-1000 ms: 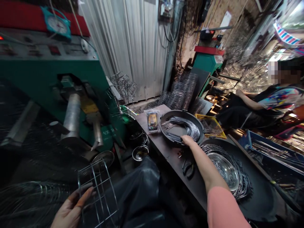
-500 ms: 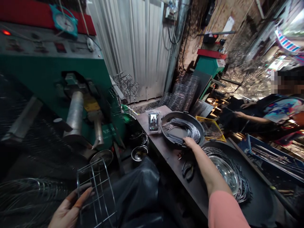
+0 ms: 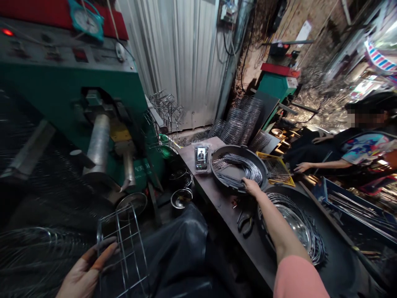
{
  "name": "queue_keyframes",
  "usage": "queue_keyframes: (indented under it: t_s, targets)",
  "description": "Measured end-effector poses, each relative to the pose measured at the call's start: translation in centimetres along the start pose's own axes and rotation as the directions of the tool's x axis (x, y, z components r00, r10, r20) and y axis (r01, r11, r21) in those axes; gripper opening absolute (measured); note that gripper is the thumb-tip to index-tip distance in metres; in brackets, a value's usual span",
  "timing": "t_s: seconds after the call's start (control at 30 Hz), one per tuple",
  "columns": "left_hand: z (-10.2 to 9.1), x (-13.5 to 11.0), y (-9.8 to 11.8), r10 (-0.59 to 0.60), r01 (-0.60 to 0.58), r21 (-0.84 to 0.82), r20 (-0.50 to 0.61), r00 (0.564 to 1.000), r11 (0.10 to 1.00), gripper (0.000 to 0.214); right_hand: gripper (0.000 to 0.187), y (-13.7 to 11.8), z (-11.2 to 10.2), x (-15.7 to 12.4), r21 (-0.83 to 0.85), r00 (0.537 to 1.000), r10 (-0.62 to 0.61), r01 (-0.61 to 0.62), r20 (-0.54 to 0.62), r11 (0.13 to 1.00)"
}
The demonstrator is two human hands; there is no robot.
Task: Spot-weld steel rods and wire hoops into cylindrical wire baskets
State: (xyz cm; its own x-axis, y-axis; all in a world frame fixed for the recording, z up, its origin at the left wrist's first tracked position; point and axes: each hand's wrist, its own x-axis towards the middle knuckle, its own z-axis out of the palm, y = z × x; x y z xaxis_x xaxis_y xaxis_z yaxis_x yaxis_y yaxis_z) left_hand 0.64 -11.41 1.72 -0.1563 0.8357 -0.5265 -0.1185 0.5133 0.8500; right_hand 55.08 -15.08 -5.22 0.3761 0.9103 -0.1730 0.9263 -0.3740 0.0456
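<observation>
My left hand (image 3: 83, 267), in dark finger covers with an orange-brown thumb, grips a silver wire rack (image 3: 123, 248) by its left side, low in front of the green machine. My right hand (image 3: 252, 187) reaches across the bench into a round dark pan (image 3: 264, 167). Its fingers are bent down onto the curved metal wires (image 3: 252, 167) at the pan's near edge; the fingertips are partly hidden among them. Close to my right forearm lie dark-handled pliers (image 3: 246, 227). Behind the pan's left side a phone (image 3: 201, 159) stands on the bench.
A green machine (image 3: 34, 99) with a metal arm (image 3: 99, 140) fills the left. Right of my forearm sits a large tray (image 3: 338, 265) with a steel bowl (image 3: 297, 225) and curved wires. A blue bin (image 3: 356, 211) holds rods. Another person (image 3: 356, 153) sits at the right.
My left hand and the rack have shifted slightly left and down. My right hand stays at the near edge of the pan, slightly farther right. The other person's hand has moved lower.
</observation>
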Motion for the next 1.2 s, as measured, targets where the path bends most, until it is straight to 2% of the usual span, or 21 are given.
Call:
queue_keyframes:
  t_s: [0.13,0.3,0.4,0.5,0.63,0.77,0.9,1.0,1.1,1.2]
  targets:
    - [0.4,-0.6,0.5,0.03,-0.03,0.008,-0.016,0.999,1.0,0.029,0.033,1.3,-1.6,0.3,0.094,0.998,-0.024,0.03,-0.058,0.995]
    - [1.6,-2.7,2.2,-0.012,0.011,-0.015,-0.023,1.0,1.0,0.03,0.028,2.1,-6.0,3.6,0.376,0.992,0.028,0.02,-0.123,0.926]
    - [1.8,-3.5,2.9,-0.022,0.021,-0.022,-0.04,0.999,1.0,0.03,0.027,2.5,-9.0,5.5,0.403,0.992,0.044,0.006,-0.116,0.915]
    - [1.6,-3.7,3.2,-0.051,0.051,-0.056,-0.007,0.999,0.997,0.032,0.028,3.3,-11.6,6.3,0.446,0.994,0.073,-0.029,-0.081,0.895]
    - [1.0,-3.2,2.8,-0.04,0.04,-0.051,0.006,0.999,0.998,0.035,0.033,3.7,-13.4,6.1,0.533,0.984,0.178,-0.145,-0.01,0.833]
    - [0.6,-2.2,1.9,-0.041,0.044,-0.073,0.045,0.998,0.996,0.035,0.026,1.6,-12.8,5.7,0.479,0.988,0.151,-0.118,-0.032,0.87]
    - [0.4,-1.7,1.3,0.001,0.0,-0.021,0.049,0.999,1.0,0.034,0.022,-0.4,-12.7,5.9,0.439,0.992,0.127,-0.119,0.012,0.891]
    - [0.2,-1.9,1.5,0.021,-0.021,0.007,0.015,1.0,1.0,0.032,0.024,0.0,-14.6,6.1,0.368,0.988,0.153,-0.146,0.008,0.918]
    - [0.1,-2.2,1.9,-0.006,0.006,-0.003,0.043,0.999,1.0,0.028,0.02,0.7,-17.2,5.6,0.266,0.98,0.195,-0.197,0.032,0.944]
    - [-0.1,-2.2,1.8,-0.018,0.016,0.023,0.058,0.998,1.0,0.028,0.02,-0.2,-19.7,4.2,0.181,0.984,0.178,-0.178,0.016,0.967]
